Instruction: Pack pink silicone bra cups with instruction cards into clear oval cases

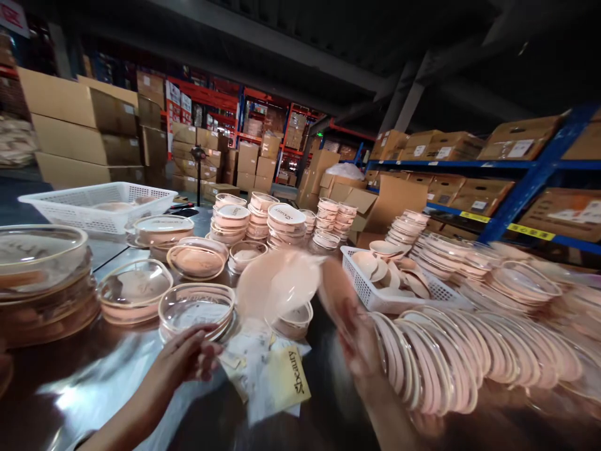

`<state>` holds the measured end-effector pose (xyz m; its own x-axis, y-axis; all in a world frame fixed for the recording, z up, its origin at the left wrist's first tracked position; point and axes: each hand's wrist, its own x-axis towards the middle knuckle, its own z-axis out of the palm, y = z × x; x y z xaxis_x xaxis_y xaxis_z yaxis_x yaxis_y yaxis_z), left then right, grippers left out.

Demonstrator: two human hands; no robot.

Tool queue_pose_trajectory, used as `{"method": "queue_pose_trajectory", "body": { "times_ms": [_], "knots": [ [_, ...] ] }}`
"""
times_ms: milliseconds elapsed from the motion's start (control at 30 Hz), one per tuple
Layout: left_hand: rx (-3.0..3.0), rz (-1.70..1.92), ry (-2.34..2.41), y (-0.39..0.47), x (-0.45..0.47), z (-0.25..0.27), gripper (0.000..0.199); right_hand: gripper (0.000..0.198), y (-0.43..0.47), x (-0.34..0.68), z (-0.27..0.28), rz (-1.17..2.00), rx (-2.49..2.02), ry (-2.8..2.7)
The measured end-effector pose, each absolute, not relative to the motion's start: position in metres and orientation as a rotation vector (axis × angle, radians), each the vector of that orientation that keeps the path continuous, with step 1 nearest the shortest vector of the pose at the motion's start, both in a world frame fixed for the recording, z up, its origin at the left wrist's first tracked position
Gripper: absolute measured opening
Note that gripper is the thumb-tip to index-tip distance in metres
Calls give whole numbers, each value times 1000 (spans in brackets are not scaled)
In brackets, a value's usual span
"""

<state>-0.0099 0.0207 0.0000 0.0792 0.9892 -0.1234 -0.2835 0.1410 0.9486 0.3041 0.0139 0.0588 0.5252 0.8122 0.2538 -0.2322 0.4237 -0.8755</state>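
Note:
My right hand, smeared by motion, grips a beige bra cup at its lower end. Left of it a second blurred beige cup hangs over the table, partly covered by a whitish translucent film; whether the two are joined I cannot tell. My left hand has loosely bent fingers with nothing visible in them, beside the near rim of a clear round case. Between my hands lie white slips and a yellowish card printed "Xbeauty". Another round case sits partly hidden behind the film.
Stacked round cases stand at left, with more stacks behind. A white basket is far left; another basket at right holds beige cups. A long row of lids or cases leans at right. Cartons and shelves fill the background.

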Motion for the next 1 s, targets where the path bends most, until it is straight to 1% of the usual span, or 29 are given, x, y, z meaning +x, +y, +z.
{"method": "queue_pose_trajectory", "body": {
  "times_ms": [67,133,233,267,300,367,433,500,567,600,633,733,767,800,867,1000],
  "knots": [
    [1044,1282,1104,27,-17,2,56,39,20,321,70,508,-818,-569],
    [1251,1324,1224,30,-22,1,52,46,23,326,75,423,-760,-513],
    [1659,1377,1452,38,-32,-4,39,63,23,307,68,493,-780,-542],
    [1784,1422,1526,43,-36,-7,38,66,22,297,62,536,-806,-563],
    [1884,1477,1603,48,-42,-10,40,65,21,286,55,584,-834,-592],
    [2001,1512,1792,60,-54,-17,50,56,18,267,40,696,-889,-677],
    [2081,1348,2001,71,-65,-26,58,47,15,255,27,809,-936,-773],
    [2206,1047,2109,77,-72,-36,64,42,13,249,18,896,-962,-851],
    [2355,804,2120,78,-76,-42,74,39,11,246,13,950,-976,-918],
    [2423,738,2116,78,-77,-43,76,39,10,245,12,969,-980,-952],
    [2486,712,2106,77,-78,-43,72,38,9,244,11,982,-984,-979],
    [2622,771,1998,76,-81,-37,35,37,7,241,11,991,-998,-1060],
    [2651,798,1931,77,-83,-35,28,37,6,239,11,987,-1003,-1094],
    [2675,820,1862,78,-85,-34,25,38,5,238,11,982,-1009,-1131],
    [2736,891,1734,82,-88,-36,25,40,4,237,9,972,-1018,-1188],
    [2869,1092,1553,89,-88,-45,34,43,4,235,-3,953,-991,-1339]
  ]
}}
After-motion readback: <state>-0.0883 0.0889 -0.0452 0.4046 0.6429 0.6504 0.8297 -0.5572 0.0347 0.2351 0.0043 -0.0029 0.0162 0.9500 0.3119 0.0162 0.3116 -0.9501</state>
